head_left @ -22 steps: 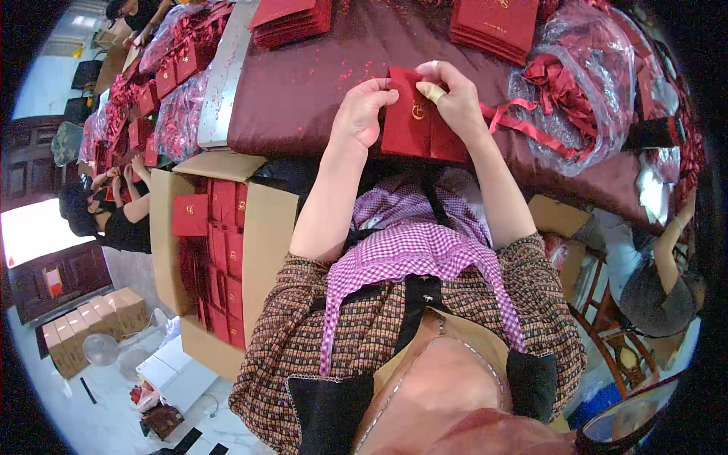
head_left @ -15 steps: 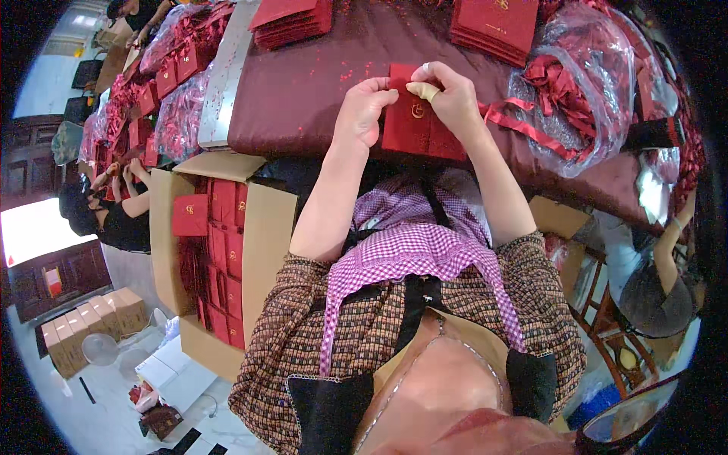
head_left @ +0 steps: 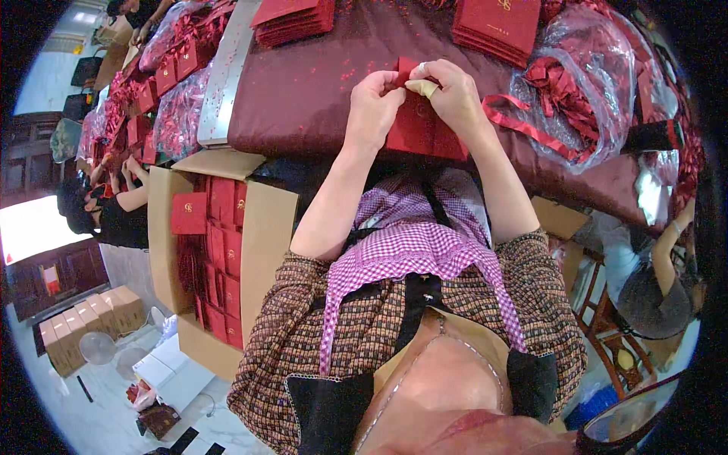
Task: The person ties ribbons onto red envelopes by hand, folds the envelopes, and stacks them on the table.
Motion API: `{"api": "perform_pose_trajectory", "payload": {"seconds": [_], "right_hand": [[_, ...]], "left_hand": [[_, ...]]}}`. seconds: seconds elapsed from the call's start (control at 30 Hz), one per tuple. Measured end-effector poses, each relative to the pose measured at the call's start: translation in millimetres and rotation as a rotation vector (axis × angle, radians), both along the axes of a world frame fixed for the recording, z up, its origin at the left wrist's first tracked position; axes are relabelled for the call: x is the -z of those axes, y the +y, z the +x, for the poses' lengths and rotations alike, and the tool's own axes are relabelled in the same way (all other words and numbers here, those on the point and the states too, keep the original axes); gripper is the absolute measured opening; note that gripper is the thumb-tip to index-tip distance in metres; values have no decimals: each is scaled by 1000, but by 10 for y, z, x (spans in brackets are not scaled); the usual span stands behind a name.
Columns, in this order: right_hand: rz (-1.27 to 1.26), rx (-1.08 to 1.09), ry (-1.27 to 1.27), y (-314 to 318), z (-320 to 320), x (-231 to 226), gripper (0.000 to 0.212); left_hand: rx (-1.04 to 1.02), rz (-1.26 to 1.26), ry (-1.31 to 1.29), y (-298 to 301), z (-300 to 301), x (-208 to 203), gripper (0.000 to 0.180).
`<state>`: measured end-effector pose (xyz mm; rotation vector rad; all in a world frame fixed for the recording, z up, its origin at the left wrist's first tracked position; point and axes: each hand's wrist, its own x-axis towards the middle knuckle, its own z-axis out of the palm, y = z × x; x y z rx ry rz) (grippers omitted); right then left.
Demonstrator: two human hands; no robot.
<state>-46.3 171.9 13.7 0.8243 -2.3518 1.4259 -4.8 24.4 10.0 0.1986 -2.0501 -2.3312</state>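
Observation:
A flat red gift bag (head_left: 417, 135) with a gold emblem lies at the near edge of the cloth-covered table (head_left: 303, 98). At its upper edge, the fingertips of my left hand (head_left: 373, 114) are pinched closed on it. Close beside them, my right hand (head_left: 451, 97) also pinches the bag's top, wearing a pale finger cot (head_left: 423, 88) on one digit. The fingers cover part of the bag's upper portion. Whether a thin ribbon is caught between the fingertips is too small to tell.
Stacked red bags stand at the back left (head_left: 292, 21) and back right (head_left: 497, 30). Red ribbons (head_left: 561, 95) spill from a clear plastic bag on the right. An open cardboard carton (head_left: 269, 243) of red bags stands left of me. Co-workers (head_left: 125, 216) are at both sides.
My left hand has moved slightly right and up, closer to my right hand. Its fingers now cover more of the bag's top, and the bag has shifted a little.

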Motion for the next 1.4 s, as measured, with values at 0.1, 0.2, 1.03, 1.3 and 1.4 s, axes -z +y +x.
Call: {"api": "perform_pose_trajectory", "payload": {"seconds": [0.1,0.2,1.03,1.3,1.4], "right_hand": [[-25,18,-45,49,6,104,12],[-108,-30,-184,79,18,189,15],[158,87,316,-21,48,-49,8],[209,-7,325,-53,7,-102,6],[73,-13,-145,31,-53,-71,13]], "left_hand": [[8,2,4,32,-10,-8,26],[10,19,-20,-5,-22,32,25],[-131,-525,223,102,22,8,23],[-197,-699,453,59,20,52,23],[-137,-579,349,36,34,4,24]]}}
